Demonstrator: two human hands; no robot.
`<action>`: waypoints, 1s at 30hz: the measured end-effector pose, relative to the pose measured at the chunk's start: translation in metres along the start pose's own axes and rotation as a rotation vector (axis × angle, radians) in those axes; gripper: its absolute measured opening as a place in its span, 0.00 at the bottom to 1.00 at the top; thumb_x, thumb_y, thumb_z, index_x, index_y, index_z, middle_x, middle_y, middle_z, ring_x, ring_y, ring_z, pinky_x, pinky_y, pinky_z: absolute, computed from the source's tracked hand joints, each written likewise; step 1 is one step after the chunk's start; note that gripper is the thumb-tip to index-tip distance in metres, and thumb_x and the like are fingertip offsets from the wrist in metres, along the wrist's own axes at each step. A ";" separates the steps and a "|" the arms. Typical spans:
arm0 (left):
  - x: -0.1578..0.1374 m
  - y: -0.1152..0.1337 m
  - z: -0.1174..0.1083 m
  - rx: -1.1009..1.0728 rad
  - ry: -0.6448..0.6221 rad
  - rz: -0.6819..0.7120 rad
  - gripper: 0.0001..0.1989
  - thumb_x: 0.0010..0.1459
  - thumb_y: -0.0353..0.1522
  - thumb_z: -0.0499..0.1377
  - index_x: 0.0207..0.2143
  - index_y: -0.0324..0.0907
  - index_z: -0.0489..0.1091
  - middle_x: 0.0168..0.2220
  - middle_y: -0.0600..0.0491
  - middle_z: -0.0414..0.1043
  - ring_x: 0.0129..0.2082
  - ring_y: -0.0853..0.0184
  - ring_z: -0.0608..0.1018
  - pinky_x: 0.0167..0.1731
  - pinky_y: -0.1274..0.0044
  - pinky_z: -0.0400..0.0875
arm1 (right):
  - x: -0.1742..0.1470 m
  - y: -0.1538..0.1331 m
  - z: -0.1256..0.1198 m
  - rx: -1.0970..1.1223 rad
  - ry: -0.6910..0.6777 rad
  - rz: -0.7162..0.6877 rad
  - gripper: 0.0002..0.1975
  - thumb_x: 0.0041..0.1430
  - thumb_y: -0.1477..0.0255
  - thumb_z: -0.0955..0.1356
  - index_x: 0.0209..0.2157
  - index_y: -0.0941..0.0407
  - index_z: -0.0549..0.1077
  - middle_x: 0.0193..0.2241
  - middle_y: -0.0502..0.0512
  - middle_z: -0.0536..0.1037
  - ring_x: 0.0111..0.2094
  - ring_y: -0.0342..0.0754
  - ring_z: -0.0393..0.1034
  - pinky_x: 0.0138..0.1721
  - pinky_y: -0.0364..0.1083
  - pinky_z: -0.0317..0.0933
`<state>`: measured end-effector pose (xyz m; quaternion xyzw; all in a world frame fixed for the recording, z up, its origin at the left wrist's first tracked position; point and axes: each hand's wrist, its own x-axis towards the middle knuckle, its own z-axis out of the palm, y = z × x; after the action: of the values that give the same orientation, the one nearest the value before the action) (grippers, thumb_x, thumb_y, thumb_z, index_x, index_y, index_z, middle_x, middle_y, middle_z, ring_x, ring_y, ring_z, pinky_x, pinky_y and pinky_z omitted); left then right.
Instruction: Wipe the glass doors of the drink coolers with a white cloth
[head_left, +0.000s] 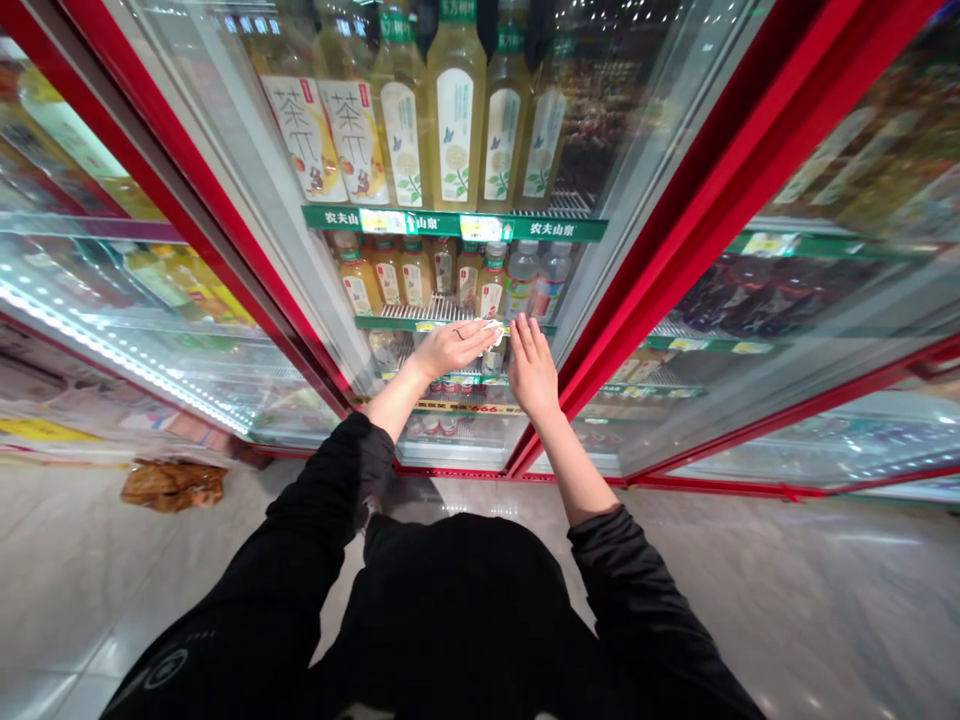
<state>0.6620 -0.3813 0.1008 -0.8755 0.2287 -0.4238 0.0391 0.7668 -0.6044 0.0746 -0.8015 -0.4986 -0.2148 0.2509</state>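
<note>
My left hand (454,346) reaches forward with its fingers pressed over a crumpled white tissue (492,330), held against or just before the glass door (600,120). A dark ring shows on one finger. Beside it, my right hand (532,368) has its fingers stretched out, laid flat toward the same glass and holding nothing; whether the palm touches the pane is hidden. Behind the glass, several small drink bottles (414,275) stand on a shelf just above both hands. Larger bottles of pale yellow drink (456,110) fill the shelf higher up.
Red door frames (675,200) run along both sides of the pane, with more drink coolers left and right. Green shelf strips (555,228) carry price tags. A crumpled brown bag (172,484) lies on the grey tiled floor (750,560) at left.
</note>
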 end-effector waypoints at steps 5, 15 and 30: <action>-0.009 -0.011 -0.016 0.055 0.019 -0.052 0.24 0.78 0.25 0.54 0.71 0.46 0.69 0.63 0.46 0.81 0.67 0.61 0.80 0.68 0.62 0.79 | -0.002 -0.006 0.007 0.022 0.048 0.025 0.44 0.67 0.85 0.58 0.82 0.53 0.48 0.80 0.58 0.58 0.82 0.56 0.45 0.80 0.65 0.51; -0.014 -0.015 -0.013 -0.062 -0.029 0.083 0.19 0.77 0.25 0.57 0.64 0.43 0.76 0.60 0.47 0.84 0.62 0.64 0.84 0.67 0.65 0.81 | 0.008 -0.042 0.024 -0.007 0.118 0.080 0.43 0.68 0.84 0.57 0.82 0.59 0.47 0.81 0.61 0.57 0.82 0.55 0.44 0.81 0.63 0.47; -0.042 -0.009 -0.021 0.024 0.045 -0.082 0.17 0.76 0.26 0.59 0.62 0.46 0.78 0.57 0.50 0.86 0.59 0.63 0.86 0.61 0.64 0.85 | 0.017 -0.041 0.029 0.021 0.043 0.005 0.46 0.64 0.86 0.57 0.82 0.57 0.43 0.81 0.60 0.56 0.82 0.57 0.44 0.81 0.65 0.48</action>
<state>0.6268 -0.3520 0.0862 -0.8739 0.1884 -0.4473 0.0272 0.7393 -0.5591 0.0699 -0.7953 -0.4933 -0.2260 0.2703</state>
